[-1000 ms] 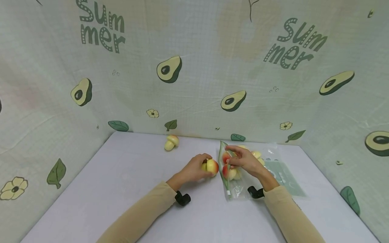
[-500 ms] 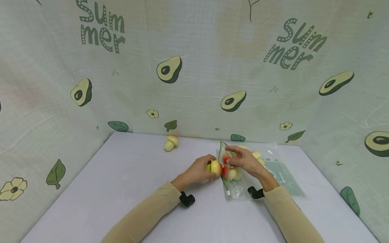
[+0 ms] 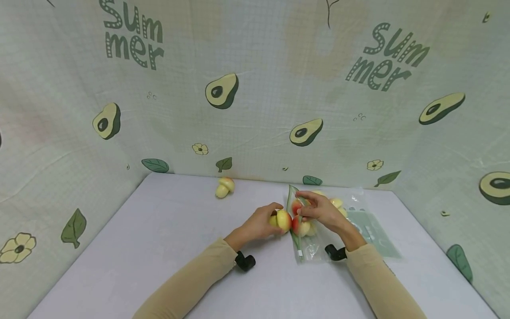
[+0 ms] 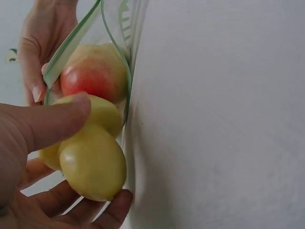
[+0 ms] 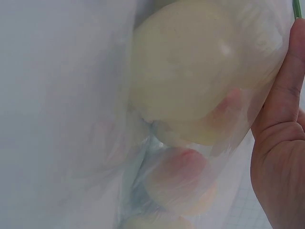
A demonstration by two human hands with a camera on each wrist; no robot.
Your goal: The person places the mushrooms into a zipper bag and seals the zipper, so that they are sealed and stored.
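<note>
My left hand (image 3: 256, 225) grips a smooth yellow-and-red lobed fruit (image 3: 283, 219), thumb on one side and fingers beneath. The left wrist view shows its rounded yellow lobes (image 4: 93, 164) at the mouth of a clear zip bag, close against a red-blushed fruit (image 4: 93, 78) inside. My right hand (image 3: 323, 213) pinches the green-edged rim of this zip bag (image 3: 370, 235), which lies on the table with its mouth held apart. Several similar fruits (image 3: 301, 227) are in the bag; the right wrist view shows pale ones (image 5: 181, 62) through the plastic.
Another yellow fruit piece (image 3: 225, 188), tinged red and mushroom-like in outline, lies toward the back of the white table (image 3: 159, 248). A printed cloth (image 3: 263, 93) with avocados and lettering hangs behind and along both sides.
The left hand has shifted a little to the right, bringing its fruit to the bag's mouth, then stayed nearly still. The right hand and the bag have not visibly moved.
</note>
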